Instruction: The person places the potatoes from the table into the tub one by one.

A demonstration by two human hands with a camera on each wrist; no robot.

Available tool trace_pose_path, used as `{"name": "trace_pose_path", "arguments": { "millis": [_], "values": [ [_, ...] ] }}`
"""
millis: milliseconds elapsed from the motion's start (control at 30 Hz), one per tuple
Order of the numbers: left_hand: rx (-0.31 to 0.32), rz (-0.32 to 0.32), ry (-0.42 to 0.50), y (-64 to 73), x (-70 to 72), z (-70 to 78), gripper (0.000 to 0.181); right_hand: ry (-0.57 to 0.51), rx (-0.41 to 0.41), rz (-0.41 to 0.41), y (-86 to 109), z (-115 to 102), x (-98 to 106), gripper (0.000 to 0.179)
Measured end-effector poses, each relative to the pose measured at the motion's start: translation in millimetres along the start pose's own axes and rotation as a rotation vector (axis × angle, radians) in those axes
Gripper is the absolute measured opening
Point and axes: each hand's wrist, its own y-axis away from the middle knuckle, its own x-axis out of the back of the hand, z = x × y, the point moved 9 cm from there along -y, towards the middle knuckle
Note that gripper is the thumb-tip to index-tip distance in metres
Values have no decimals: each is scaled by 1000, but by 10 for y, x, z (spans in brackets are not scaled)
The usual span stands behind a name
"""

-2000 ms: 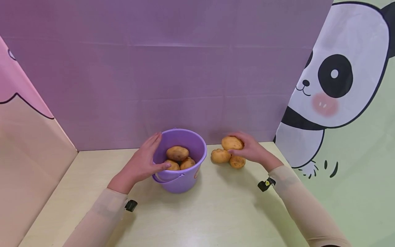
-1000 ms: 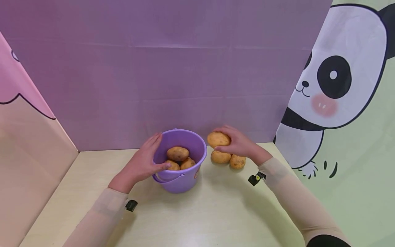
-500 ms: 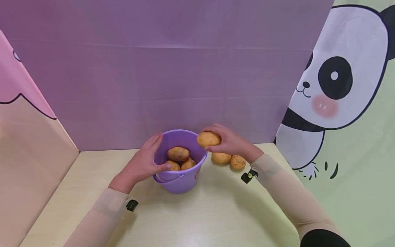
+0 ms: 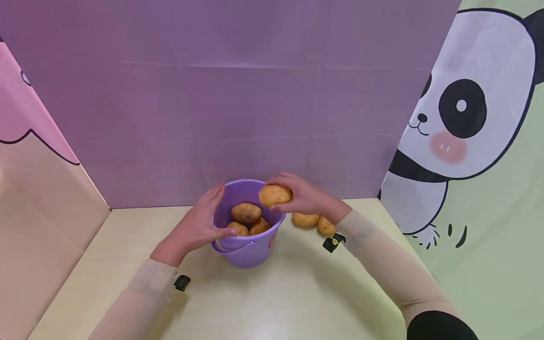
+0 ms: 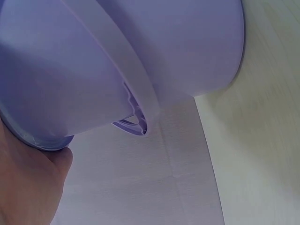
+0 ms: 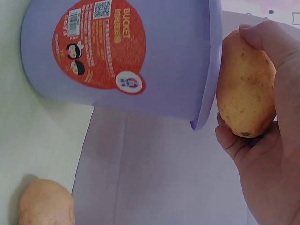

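Bucket [image 4: 247, 256] stands held by the left hand [image 4: 199, 221]; right hand [image 4: 302, 196] grips a potato [image 4: 275, 195]. Right wrist [image 4: 340, 212] partly hides two potatoes [image 4: 305, 220] on the bench [image 4: 263, 302].

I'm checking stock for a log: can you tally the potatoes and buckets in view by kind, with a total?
Potatoes: 6 (3 visible in the bucket, 2 on the table, 1 in the right hand)
Buckets: 1
Total: 7
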Motion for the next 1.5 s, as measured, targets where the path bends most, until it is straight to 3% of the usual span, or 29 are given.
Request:
{"name": "trace_pose_path", "arguments": {
  "millis": [367, 867, 1500],
  "values": [
    [0, 0, 16, -5, -20, -1, 131, -3, 4, -96, -134, -114, -180, 59],
    [-3, 6, 16, 0, -8, 1, 130, -60, 30, -175, -282, -213, -377, 58],
    [10, 4, 12, 10, -14, -23, 129, -40, 110, -247, -432, -359, -573, 61]
  ]
}}
